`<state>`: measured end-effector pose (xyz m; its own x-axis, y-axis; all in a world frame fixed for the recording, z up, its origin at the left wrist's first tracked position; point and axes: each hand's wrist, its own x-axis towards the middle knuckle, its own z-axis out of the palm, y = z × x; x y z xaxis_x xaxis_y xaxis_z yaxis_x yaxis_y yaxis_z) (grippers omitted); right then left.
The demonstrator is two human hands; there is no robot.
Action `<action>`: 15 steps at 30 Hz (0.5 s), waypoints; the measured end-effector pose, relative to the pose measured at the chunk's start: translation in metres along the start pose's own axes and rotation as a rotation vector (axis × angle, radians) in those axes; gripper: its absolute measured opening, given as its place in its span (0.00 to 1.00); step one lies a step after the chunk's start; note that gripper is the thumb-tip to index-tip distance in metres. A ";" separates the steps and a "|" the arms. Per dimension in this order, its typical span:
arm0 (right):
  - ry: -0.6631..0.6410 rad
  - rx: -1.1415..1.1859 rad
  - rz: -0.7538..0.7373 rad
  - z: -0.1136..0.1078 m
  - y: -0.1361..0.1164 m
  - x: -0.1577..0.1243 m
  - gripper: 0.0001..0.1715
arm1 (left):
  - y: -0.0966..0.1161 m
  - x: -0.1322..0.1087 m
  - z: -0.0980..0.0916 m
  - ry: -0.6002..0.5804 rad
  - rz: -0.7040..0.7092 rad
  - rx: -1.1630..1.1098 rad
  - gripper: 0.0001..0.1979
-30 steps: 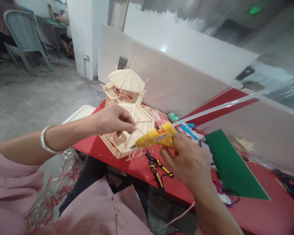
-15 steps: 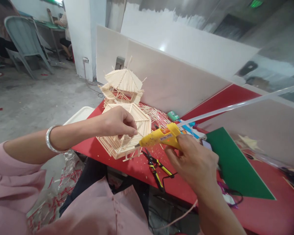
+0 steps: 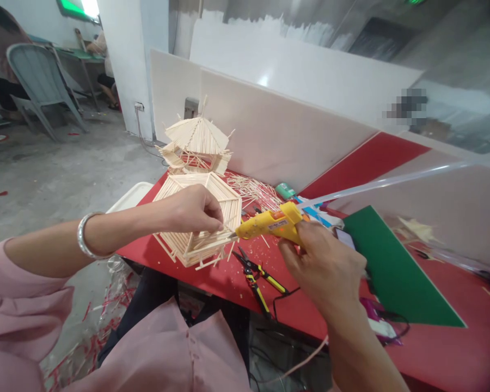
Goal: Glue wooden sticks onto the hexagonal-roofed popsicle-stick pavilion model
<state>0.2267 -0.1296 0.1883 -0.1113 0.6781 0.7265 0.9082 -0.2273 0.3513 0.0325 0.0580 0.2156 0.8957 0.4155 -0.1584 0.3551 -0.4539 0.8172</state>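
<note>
My left hand (image 3: 198,209) is closed in a pinch over the hexagonal frame of wooden sticks (image 3: 224,190). A thin wooden stick (image 3: 230,220) pokes out by its fingertips, partly hidden. In my right hand (image 3: 324,261) is a yellow glue gun (image 3: 269,222), its nozzle pointing left at the frame's near right edge, close to my left fingertips. Whether the nozzle touches the sticks I cannot tell. A long clear glue stick (image 3: 363,188) extends from the back of the gun. Behind the frame stands a roofed pavilion model (image 3: 198,136) of similar sticks.
Yellow-and-black pliers (image 3: 256,277) lie on the red table (image 3: 224,280) near its front edge. Loose sticks (image 3: 255,190) are heaped behind the frame. A green board (image 3: 400,272) lies at right. White panels (image 3: 269,120) line the back; a grey chair (image 3: 41,81) and people are far left.
The view has shifted slightly, moving the models left in the picture. My left fingertips have come down a little toward the frame's near edge, with the glue gun's nozzle still beside them.
</note>
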 end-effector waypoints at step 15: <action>0.049 -0.070 0.040 0.002 0.011 -0.011 0.07 | 0.014 0.005 0.014 -0.050 -0.010 0.278 0.08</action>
<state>0.2389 -0.1389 0.1831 -0.0966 0.6330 0.7681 0.8819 -0.3034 0.3609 0.0457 0.0425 0.2181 0.9016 0.3844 -0.1981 0.4171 -0.6517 0.6335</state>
